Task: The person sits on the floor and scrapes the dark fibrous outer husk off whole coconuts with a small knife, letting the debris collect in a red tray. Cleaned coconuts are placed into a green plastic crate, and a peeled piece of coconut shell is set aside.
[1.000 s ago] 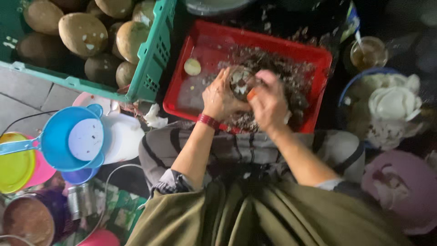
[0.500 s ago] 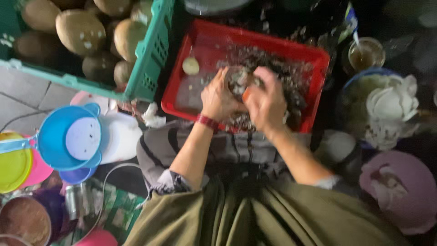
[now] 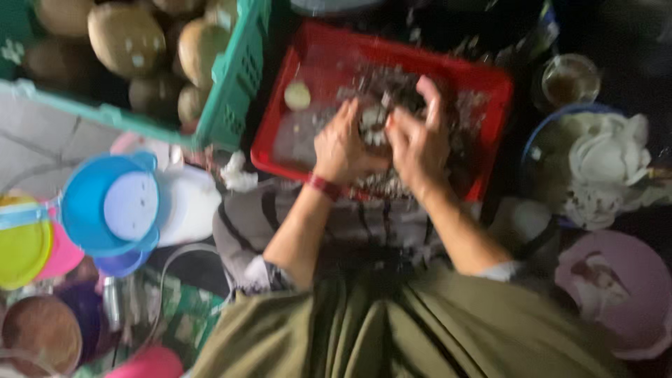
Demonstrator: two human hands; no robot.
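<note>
Both hands met over the red tray (image 3: pixel 280 150), at its middle. The left hand (image 3: pixel 341 148) and the right hand (image 3: pixel 418 140) cupped a small pale, rounded piece (image 3: pixel 372 117) between them, fingers curled around it from either side; blur hid its long axis. Dark peelings (image 3: pixel 392 183) lay beneath. A pale disc (image 3: pixel 297 96) sat left of the hands, apart. A green crate (image 3: pixel 234 84) of brown coconuts (image 3: pixel 126 38) stood far left.

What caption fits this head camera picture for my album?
Left hand and right hand grip a round husked thing over a red tray beside a green crate.
</note>
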